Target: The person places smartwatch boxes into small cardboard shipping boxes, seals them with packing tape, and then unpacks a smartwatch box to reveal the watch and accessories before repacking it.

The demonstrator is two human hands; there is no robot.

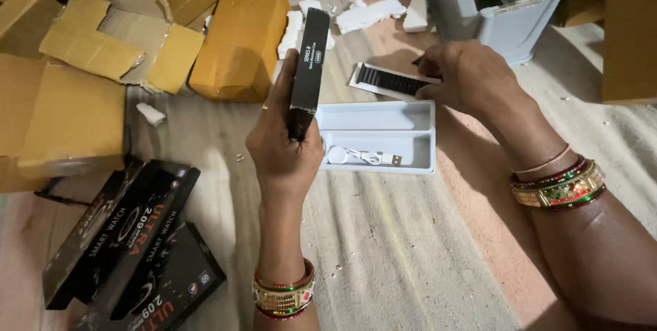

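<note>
Leftmost, black cartons lie stacked well left of the left hand, whose fingers clamp an upright black box. Just right sits a white tray; beyond it, right hand fingers pinch a black strap.

Black slim box with white lettering, white tray with white cable, black ribbed strap on white card, yellow-brown cardboard boxes, black boxes with red and white print, white foam pieces, gold, red and green bangles, pale striped beige floor cloth
</note>
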